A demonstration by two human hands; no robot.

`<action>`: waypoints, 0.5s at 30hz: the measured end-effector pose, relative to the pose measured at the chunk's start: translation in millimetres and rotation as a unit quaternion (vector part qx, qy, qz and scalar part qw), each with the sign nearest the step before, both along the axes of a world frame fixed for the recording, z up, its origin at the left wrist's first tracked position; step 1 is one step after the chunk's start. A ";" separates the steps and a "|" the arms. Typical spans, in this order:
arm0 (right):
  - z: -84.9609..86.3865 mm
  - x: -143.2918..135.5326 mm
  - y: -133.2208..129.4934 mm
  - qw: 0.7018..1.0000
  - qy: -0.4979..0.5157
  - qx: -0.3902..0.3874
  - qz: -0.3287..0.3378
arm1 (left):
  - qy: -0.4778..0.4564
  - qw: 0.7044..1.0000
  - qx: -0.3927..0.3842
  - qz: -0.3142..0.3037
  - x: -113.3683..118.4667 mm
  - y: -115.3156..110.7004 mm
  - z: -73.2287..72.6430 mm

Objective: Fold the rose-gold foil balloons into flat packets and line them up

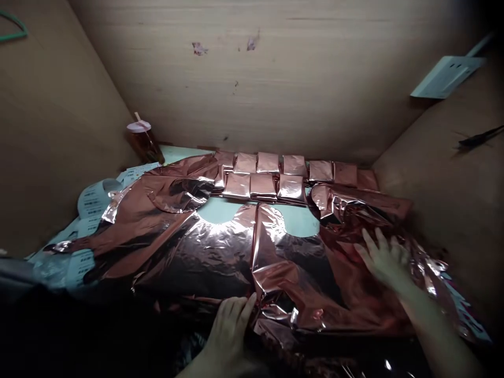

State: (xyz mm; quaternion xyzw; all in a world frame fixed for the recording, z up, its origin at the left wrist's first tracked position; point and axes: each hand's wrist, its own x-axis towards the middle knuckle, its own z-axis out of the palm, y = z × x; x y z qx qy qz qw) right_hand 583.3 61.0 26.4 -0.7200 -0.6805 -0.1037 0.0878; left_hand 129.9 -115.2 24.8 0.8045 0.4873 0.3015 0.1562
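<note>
Flat, uninflated rose-gold foil balloons (220, 257) with rounded cutouts lie spread over the work surface. My left hand (228, 328) is at their near edge beside the centre crease, fingers close together and closed on the foil. Its fingertips are partly hidden. Farther right, my right hand (384, 260) rests on the foil with its fingers spread. Small folded squares of the same foil (262, 186) stand in two rows of stacks behind the sheet.
A lidded cup with a straw (145, 139) stands at the back left. Printed label strips (94, 202) lie along the left side. Wooden panels (252, 94) enclose the back and sides. A white power socket (447, 76) is mounted at upper right.
</note>
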 end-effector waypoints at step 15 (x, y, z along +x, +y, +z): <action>8.2 -212.3 48.2 0.928 0.078 -0.161 0.327 | -0.150 0.976 -0.158 0.026 8.8 -37.2 -18.8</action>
